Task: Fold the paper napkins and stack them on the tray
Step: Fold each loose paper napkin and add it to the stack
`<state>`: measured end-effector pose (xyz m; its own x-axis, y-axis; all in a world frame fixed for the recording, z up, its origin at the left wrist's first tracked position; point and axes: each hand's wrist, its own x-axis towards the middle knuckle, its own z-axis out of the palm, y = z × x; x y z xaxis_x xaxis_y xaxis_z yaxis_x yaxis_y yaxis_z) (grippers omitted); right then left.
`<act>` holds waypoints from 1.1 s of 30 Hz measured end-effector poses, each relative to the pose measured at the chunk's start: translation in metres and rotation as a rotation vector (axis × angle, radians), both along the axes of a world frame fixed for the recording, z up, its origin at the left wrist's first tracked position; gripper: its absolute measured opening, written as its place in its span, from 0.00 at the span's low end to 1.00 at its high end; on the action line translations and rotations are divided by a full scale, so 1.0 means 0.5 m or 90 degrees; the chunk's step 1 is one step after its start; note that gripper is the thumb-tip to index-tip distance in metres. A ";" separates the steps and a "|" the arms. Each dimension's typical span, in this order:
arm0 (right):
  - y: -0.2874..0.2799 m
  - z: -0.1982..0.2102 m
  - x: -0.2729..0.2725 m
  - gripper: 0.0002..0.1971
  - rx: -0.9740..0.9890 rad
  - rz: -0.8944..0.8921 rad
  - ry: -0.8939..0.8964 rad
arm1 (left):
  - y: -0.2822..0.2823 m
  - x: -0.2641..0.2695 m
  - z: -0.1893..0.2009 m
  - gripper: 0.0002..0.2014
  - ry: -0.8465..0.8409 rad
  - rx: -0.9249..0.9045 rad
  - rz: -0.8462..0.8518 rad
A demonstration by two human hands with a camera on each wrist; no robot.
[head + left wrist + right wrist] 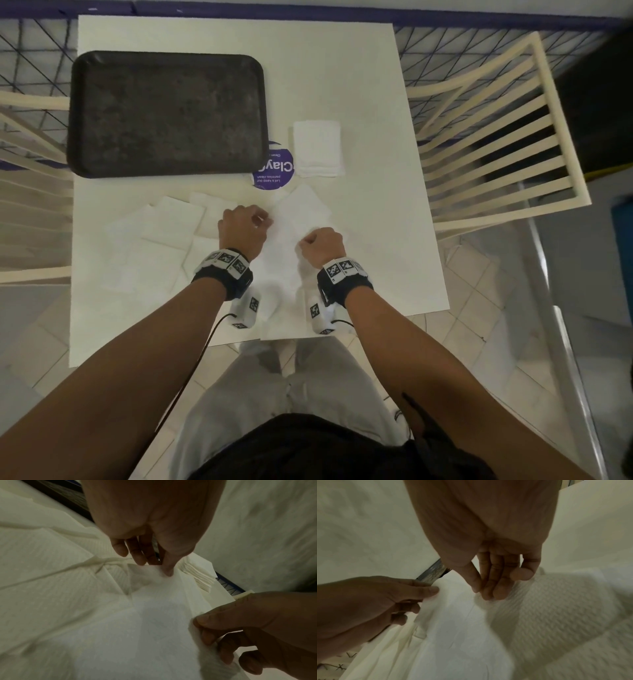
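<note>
A white paper napkin point(286, 253) hangs in front of me above the table's near edge, held by both hands. My left hand point(263, 221) pinches its left upper edge between thumb and fingers point(167, 570). My right hand point(306, 241) pinches the right upper edge, thumb against fingers point(485, 593). The dark tray point(164, 113) lies at the far left with nothing on it. A small stack of folded napkins point(317, 149) sits just right of the tray. Several loose unfolded napkins point(168, 226) lie spread to the left of my hands.
A round purple sticker point(274, 169) is on the white table point(359, 85) between tray and folded stack. Cream slatted chairs stand at the right point(496, 137) and at the left point(30, 171). A tiled floor lies below the table's edges.
</note>
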<state>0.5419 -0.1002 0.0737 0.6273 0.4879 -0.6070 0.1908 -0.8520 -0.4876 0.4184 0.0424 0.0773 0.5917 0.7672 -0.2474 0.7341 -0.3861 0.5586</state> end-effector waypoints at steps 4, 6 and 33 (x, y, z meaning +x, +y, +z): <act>0.005 0.004 0.000 0.10 0.038 -0.105 0.089 | -0.001 -0.005 0.023 0.10 -0.051 0.024 0.005; 0.011 0.015 0.002 0.11 0.072 -0.143 0.134 | 0.002 -0.007 0.033 0.10 -0.118 -0.050 0.032; 0.020 0.070 0.007 0.14 0.311 -0.154 0.194 | -0.023 -0.068 0.081 0.06 -0.305 -0.477 0.263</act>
